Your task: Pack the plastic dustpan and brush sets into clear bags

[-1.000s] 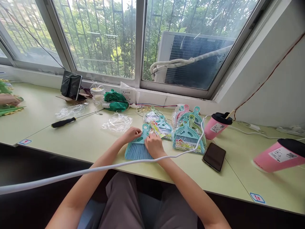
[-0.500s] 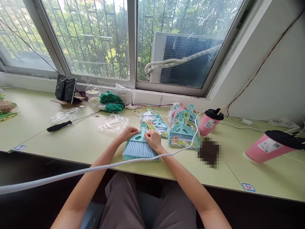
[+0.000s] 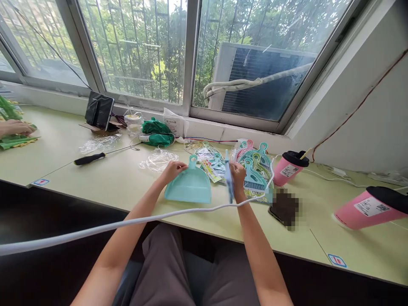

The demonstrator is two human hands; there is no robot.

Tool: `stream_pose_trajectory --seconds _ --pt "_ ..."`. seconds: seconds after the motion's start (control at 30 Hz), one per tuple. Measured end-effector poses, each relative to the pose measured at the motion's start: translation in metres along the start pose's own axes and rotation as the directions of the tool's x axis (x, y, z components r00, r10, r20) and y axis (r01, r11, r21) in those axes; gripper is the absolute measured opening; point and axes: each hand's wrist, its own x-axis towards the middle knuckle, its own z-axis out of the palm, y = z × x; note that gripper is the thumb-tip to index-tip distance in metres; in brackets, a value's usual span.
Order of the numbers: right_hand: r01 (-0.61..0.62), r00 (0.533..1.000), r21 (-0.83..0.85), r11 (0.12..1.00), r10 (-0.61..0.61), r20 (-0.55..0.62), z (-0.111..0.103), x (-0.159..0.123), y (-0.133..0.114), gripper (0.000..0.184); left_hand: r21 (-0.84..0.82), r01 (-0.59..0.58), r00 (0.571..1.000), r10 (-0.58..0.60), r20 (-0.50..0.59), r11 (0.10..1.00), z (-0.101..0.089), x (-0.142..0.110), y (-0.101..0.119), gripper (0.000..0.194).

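Note:
A mint-green dustpan [image 3: 188, 187] lies on the table before me, its handle pointing toward the window. My left hand [image 3: 174, 171] is closed on its upper left edge, near the handle. Just to the right, my right hand [image 3: 237, 175] grips a small hand brush [image 3: 228, 180], held upright and seen edge-on, somewhat blurred. Behind and beside that hand lie several plastic-wrapped dustpan and brush sets [image 3: 253, 176], partly covered by my hand and forearm.
A white cable [image 3: 191, 209] crosses in front of my arms. Pink cups [image 3: 290, 170] stand or lean at the right. A black-handled screwdriver [image 3: 90, 159], clear wrappers [image 3: 157, 160] and a green bag [image 3: 156, 131] lie left. Another person's hand [image 3: 15, 127] works at far left.
The brush has come off the dustpan and moved right in my right hand, turned edge-on. The dustpan's bare inside now shows. My view has shifted slightly left.

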Motion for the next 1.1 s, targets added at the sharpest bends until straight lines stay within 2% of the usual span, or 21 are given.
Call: stream_pose_trajectory --seconds 0.07,0.1,0.17,0.27,0.33,0.4,0.53,0.63,0.73,0.83,0.9,0.93,1.0,1.1 --pt "0.007 0.999 -0.196 0.981 -0.018 -0.051 -0.001 0.003 0.009 0.056 0.021 0.009 0.999 -0.009 0.031 1.000 0.000 -0.002 0.002 0.039" --pt "0.041 0.998 -0.290 0.956 -0.053 -0.034 0.000 0.003 0.012 0.053 0.034 0.015 0.999 -0.016 0.036 0.999 0.000 -0.003 0.003 0.039" --pt "0.176 0.984 -0.458 0.871 -0.154 0.085 0.004 -0.001 0.017 0.046 0.063 0.026 0.999 -0.029 0.041 0.998 -0.001 -0.004 0.002 0.039" --pt "0.299 0.951 -0.538 0.788 -0.198 0.239 0.010 -0.008 0.019 0.041 0.140 0.048 0.997 -0.056 0.055 0.989 -0.002 -0.006 0.000 0.037" --pt "0.287 0.953 -0.558 0.778 -0.175 0.247 0.011 -0.009 0.019 0.039 0.210 0.065 0.995 -0.079 0.061 0.976 -0.002 -0.007 0.000 0.037" --pt "0.242 0.967 -0.557 0.794 -0.148 0.208 0.010 -0.008 0.018 0.038 0.262 0.085 0.995 -0.094 0.020 0.961 -0.002 -0.007 0.001 0.041" --pt "0.152 0.987 -0.503 0.851 -0.107 0.117 0.003 -0.005 0.016 0.033 0.238 0.111 0.978 -0.064 -0.196 0.965 -0.008 -0.007 0.008 0.052" --pt "0.096 0.994 -0.456 0.885 -0.058 0.095 -0.001 -0.004 0.019 0.031 0.187 0.079 0.963 -0.026 -0.269 0.979 -0.014 -0.008 0.013 0.049" --pt "0.078 0.987 -0.407 0.910 -0.012 0.162 -0.001 -0.006 0.026 0.030 0.240 -0.005 0.977 0.055 -0.205 0.971 -0.016 -0.009 0.013 0.035" --pt "0.068 0.963 -0.343 0.937 0.028 0.267 0.002 -0.009 0.031 0.028 0.306 -0.060 0.998 0.059 0.012 0.950 -0.013 -0.011 0.007 0.036" --pt "0.044 0.954 -0.298 0.954 0.048 0.297 0.003 -0.009 0.031 0.027 0.310 -0.065 0.991 0.025 0.131 0.948 -0.009 -0.012 0.002 0.030" --pt "0.029 0.954 -0.270 0.962 0.054 0.294 0.003 -0.008 0.030 0.029 0.306 -0.063 0.988 0.016 0.151 0.950 -0.008 -0.012 0.000 0.027" --pt "-0.016 0.968 -0.183 0.983 0.061 0.242 0.000 -0.005 0.027 0.034 0.275 -0.043 0.993 0.010 0.118 0.961 -0.006 -0.010 -0.002 0.026" --pt "-0.120 0.987 0.121 0.985 0.105 0.117 -0.012 0.003 0.025 0.045 0.125 0.001 1.000 -0.004 0.020 0.992 -0.008 -0.006 0.000 0.027"
